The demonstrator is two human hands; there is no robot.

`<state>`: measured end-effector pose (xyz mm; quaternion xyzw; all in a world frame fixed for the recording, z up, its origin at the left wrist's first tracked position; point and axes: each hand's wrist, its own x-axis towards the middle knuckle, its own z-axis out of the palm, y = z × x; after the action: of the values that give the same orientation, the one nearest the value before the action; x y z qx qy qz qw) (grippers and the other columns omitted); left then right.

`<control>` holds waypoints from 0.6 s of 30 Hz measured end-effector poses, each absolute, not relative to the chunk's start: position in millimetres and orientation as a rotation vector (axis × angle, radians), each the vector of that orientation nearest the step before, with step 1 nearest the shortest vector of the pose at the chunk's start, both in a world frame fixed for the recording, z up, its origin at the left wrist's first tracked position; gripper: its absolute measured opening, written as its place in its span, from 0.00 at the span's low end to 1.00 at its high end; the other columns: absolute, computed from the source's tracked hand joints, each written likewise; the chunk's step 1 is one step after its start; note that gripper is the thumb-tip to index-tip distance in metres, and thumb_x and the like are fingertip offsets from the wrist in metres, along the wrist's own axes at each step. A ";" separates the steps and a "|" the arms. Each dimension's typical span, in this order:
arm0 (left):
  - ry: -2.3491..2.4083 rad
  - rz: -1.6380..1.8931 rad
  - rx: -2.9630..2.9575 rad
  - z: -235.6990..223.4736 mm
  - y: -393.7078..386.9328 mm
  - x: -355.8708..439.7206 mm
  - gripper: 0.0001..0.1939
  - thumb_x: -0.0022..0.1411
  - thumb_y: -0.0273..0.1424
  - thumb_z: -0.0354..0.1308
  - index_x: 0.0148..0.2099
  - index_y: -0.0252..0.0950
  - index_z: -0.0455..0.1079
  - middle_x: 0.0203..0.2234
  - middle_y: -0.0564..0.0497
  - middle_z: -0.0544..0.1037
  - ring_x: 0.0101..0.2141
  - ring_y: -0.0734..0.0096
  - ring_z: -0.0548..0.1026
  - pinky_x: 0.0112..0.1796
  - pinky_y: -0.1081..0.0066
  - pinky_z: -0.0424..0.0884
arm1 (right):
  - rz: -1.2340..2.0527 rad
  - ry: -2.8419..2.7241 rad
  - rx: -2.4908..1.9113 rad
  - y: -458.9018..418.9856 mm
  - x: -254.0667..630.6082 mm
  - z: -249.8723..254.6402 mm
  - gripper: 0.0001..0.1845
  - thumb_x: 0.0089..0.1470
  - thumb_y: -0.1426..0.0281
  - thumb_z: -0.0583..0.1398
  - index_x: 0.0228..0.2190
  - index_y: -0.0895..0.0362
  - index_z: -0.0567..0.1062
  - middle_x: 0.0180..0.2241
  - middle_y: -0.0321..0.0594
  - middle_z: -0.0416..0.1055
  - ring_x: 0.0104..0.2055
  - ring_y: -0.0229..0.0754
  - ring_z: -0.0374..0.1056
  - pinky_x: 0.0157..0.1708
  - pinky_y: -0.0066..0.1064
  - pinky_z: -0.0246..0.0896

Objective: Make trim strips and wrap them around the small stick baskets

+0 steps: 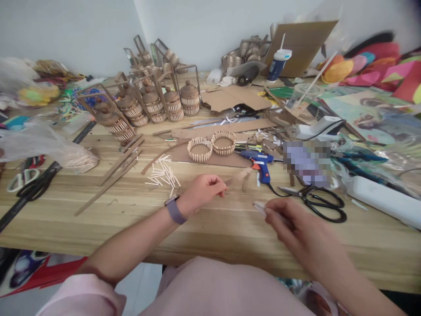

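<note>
My left hand [208,189], with a watch on a purple band, is pinched closed above the table. A blurred, thin brown strip [234,179] reaches rightward from its fingertips. My right hand [292,219] is closed on a small whitish piece [259,207] with a dark tip; blur hides its exact kind. Beyond the hands, two rings of short wooden sticks, a left ring [200,157] and a right ring [223,151], sit on a cardboard sheet [184,154]. Loose wooden sticks [166,173] lie scattered left of my left hand. A blue glue gun [263,166] rests between and beyond both hands.
Black-handled scissors [324,204] lie just right of my right hand. Several lidded brown baskets [190,97] with tall handles stand at the back left. Cardboard strips [108,186], a plastic bag [59,149], a lidded cup [279,63] and a white power strip [381,199] surround the workspace.
</note>
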<state>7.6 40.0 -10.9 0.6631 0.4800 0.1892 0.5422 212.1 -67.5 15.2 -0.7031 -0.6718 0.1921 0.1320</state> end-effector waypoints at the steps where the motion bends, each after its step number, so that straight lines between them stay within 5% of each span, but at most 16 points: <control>1: 1.107 0.403 1.577 -8.1 39.9 5.4 0.10 0.57 0.32 0.53 0.28 0.33 0.70 0.23 0.54 0.75 0.26 0.74 0.69 0.30 0.74 0.64 | 0.496 -1.908 -2.037 -69.5 218.3 18.2 0.14 0.60 0.58 0.48 0.39 0.51 0.67 0.31 0.43 0.76 0.25 0.44 0.71 0.27 0.32 0.62; 7: 0.858 0.167 1.787 16.1 20.3 1.1 0.09 0.60 0.30 0.53 0.32 0.35 0.73 0.23 0.56 0.76 0.24 0.76 0.68 0.26 0.76 0.60 | 0.352 -2.038 -1.717 -55.2 224.1 30.0 0.22 0.60 0.57 0.51 0.53 0.51 0.59 0.46 0.49 0.73 0.45 0.52 0.72 0.42 0.39 0.65; 12: 0.943 0.193 1.958 22.2 12.1 -12.7 0.11 0.63 0.29 0.50 0.32 0.36 0.73 0.25 0.56 0.76 0.27 0.75 0.71 0.30 0.76 0.62 | 0.829 -2.165 -1.739 -48.2 216.3 30.7 0.17 0.60 0.63 0.49 0.50 0.52 0.61 0.31 0.39 0.77 0.33 0.46 0.74 0.34 0.32 0.65; 18: 1.142 0.048 1.933 4.1 11.8 -24.8 0.08 0.64 0.28 0.50 0.40 0.35 0.72 0.25 0.54 0.77 0.28 0.71 0.74 0.30 0.74 0.64 | 0.629 -2.107 -2.061 -55.1 250.0 12.1 0.19 0.59 0.59 0.50 0.50 0.51 0.64 0.35 0.43 0.78 0.37 0.51 0.76 0.35 0.35 0.65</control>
<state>-24.8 11.8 4.1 0.7758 0.4582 0.0194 0.4334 250.0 -55.1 12.1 -0.6825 -0.6977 0.2082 0.0641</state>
